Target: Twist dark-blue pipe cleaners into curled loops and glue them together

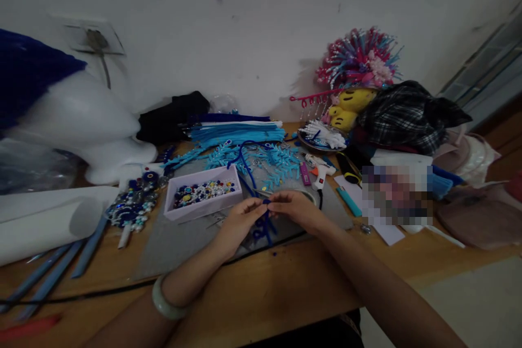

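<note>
My left hand [243,222] and my right hand [297,211] meet over the grey mat, both pinching a dark blue pipe cleaner [265,228] between thumb and fingers. Its lower part is bent into loops and strands that hang below my fingertips. Another length of blue pipe cleaner [247,160] curves up behind my hands. Just left of my left hand stands a white box [204,207] filled with beads. Behind my right hand, a roll of tape [312,196] is partly hidden, and the tips of a metal tool show there too.
Light blue pipe cleaners [238,133] lie in a bundle at the back, with leafy blue sprigs [277,166] before them. To the right are a white glue gun [324,176], scissors [348,168] and a plate of white pieces [326,138]. A white foam head [89,114] stands left. A black cable [122,287] crosses the table.
</note>
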Motion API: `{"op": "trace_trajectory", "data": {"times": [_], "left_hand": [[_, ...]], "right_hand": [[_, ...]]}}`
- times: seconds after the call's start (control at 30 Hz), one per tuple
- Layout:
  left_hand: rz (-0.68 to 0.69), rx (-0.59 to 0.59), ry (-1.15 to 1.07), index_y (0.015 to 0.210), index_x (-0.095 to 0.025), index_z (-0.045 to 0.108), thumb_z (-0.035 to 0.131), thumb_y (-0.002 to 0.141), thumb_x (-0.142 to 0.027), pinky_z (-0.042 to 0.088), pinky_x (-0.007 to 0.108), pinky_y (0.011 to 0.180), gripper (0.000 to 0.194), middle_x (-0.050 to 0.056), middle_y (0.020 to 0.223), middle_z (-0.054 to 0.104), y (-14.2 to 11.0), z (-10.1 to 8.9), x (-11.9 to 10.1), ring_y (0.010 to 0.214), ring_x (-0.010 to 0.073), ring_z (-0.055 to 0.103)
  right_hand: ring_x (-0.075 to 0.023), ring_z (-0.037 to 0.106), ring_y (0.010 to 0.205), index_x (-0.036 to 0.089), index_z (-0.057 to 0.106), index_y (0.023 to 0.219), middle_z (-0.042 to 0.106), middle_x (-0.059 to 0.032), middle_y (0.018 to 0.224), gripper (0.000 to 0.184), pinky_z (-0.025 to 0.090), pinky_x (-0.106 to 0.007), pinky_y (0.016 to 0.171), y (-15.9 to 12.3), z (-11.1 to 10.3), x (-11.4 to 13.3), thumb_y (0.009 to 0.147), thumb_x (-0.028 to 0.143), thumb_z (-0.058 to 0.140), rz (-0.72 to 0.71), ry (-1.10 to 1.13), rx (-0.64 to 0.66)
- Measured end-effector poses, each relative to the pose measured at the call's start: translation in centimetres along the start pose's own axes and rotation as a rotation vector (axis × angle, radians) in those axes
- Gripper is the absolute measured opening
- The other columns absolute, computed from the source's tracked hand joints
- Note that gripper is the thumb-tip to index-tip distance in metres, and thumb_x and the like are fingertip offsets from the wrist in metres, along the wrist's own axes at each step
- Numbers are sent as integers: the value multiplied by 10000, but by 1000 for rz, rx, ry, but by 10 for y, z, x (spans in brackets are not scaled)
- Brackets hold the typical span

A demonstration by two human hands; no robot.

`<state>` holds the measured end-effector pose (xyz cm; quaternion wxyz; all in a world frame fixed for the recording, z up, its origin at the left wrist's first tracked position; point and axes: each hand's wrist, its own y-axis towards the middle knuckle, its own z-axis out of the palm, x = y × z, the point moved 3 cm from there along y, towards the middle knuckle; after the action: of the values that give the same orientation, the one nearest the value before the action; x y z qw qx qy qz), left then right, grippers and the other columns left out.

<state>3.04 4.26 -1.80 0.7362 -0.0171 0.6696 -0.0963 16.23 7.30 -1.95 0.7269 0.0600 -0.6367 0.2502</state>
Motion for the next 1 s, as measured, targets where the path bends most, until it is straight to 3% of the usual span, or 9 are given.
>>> {"op": "trace_trajectory", "data": {"times": [0.1, 0.17, 0.3, 0.43, 0.57, 0.77, 1.0], "left_hand": [[101, -70, 78, 761, -186, 634, 578, 707, -295, 399, 216, 670, 134, 8, 760, 617, 2, -7, -3, 715, 129, 533], [141, -55, 146, 805, -185, 611, 529, 732, -295, 422, 248, 695, 155, 21, 825, 625, 5, -11, -4, 759, 151, 554], [295, 2, 539, 866, -181, 571, 433, 758, -183, 435, 306, 779, 176, 24, 874, 613, 12, -16, -2, 831, 165, 562], [511, 181, 1052, 961, -175, 567, 369, 762, -66, 413, 341, 846, 301, 67, 1008, 591, 8, -11, 1, 934, 191, 533], [568, 265, 1367, 936, -156, 567, 344, 759, -20, 431, 375, 806, 315, 90, 1002, 577, 2, -6, 0, 909, 227, 521], [633, 201, 1413, 951, -148, 540, 350, 788, -43, 445, 342, 805, 272, 86, 1007, 561, 3, -1, -2, 911, 203, 520], [733, 184, 1375, 963, -140, 538, 358, 817, -87, 453, 334, 815, 238, 89, 1005, 559, -6, 8, 2, 911, 189, 521]], "right_hand": [[-67, 500, 515, 151, 589, 700, 567, 51, 559, 188, 394, -224, 580, 1, -10, 5, 591, 275, 678, -71, -26, -126], [-75, 505, 523, 162, 569, 715, 551, 55, 565, 173, 399, -226, 569, 1, -19, 10, 607, 270, 651, -112, -53, -264], [-100, 532, 600, 181, 559, 786, 562, 32, 659, 154, 417, -236, 587, 0, -37, 17, 646, 230, 601, -199, -298, -485], [-126, 549, 681, 188, 565, 845, 581, 3, 737, 157, 436, -268, 660, 1, -42, 17, 689, 206, 554, -302, -618, -554], [-147, 534, 693, 181, 565, 899, 582, -30, 815, 199, 439, -301, 682, -1, -43, 18, 705, 205, 529, -351, -837, -607], [-161, 515, 737, 176, 567, 912, 538, -68, 922, 203, 431, -317, 738, -4, -42, 22, 717, 199, 514, -453, -1005, -641], [-139, 499, 672, 140, 579, 868, 537, -79, 904, 151, 440, -302, 725, -4, -36, 20, 748, 170, 492, -490, -1045, -549]]}}
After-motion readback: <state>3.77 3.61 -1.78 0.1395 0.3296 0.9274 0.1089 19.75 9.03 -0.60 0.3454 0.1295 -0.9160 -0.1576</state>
